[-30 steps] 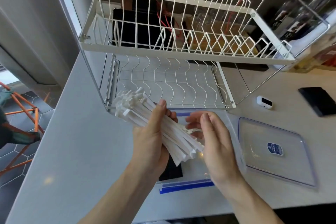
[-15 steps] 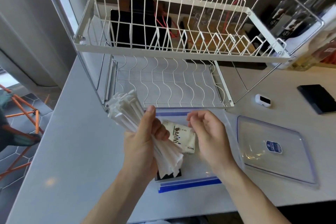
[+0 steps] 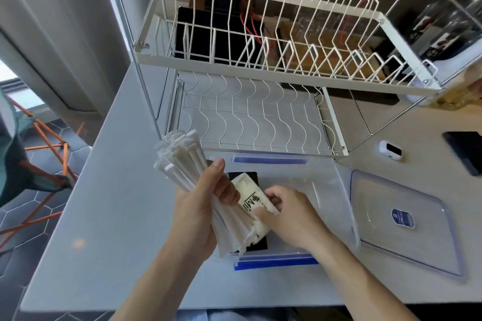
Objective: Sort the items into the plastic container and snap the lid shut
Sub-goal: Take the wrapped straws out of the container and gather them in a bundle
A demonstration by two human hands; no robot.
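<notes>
Left hand [image 3: 198,214]: gripping a bundle of wrapped straws [image 3: 187,167], fanning toward 11 o'clock.
Right hand [image 3: 289,219]: pinching a white packet [image 3: 250,198] inside the container [image 3: 326,177].
Lid [image 3: 401,219]: lying at the container's 3 o'clock.

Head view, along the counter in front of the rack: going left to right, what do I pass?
Bundle of wrapped straws in the left hand → white packet → right hand → clear lid → black flat object at the right edge.
</notes>
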